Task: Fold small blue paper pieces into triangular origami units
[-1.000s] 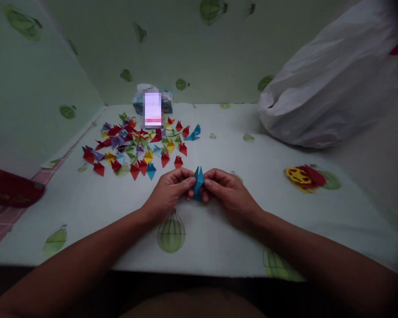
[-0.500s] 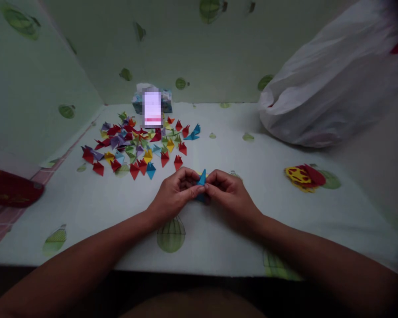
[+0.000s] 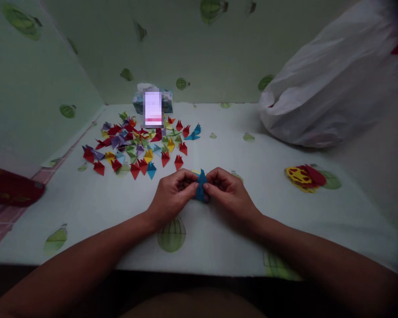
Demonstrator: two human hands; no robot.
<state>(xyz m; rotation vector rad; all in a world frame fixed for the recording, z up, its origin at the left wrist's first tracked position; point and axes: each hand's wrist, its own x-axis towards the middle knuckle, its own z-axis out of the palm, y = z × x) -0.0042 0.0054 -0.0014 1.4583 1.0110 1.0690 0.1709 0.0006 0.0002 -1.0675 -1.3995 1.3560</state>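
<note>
A small folded piece of blue paper point(image 3: 201, 184) is pinched between my left hand point(image 3: 172, 194) and my right hand point(image 3: 228, 192), low over the middle of the table. Both thumbs and forefingers press on its sides, and its point sticks up between them. Most of the paper is hidden by my fingers. Just beyond my hands lies a spread of several folded paper pieces point(image 3: 135, 143) in red, blue, yellow, purple and green.
The table point(image 3: 86, 207) wears a pale cloth with green balloon prints. A large white plastic bag point(image 3: 331, 88) fills the back right. Yellow and red paper sheets point(image 3: 303, 176) lie at the right. A small box point(image 3: 152, 104) stands at the back, a red case point(image 3: 13, 187) at the left edge.
My fingers have shifted on the blue paper: it stood taller a second ago, then only its tip showed, and now it is pressed flatter between both hands.
</note>
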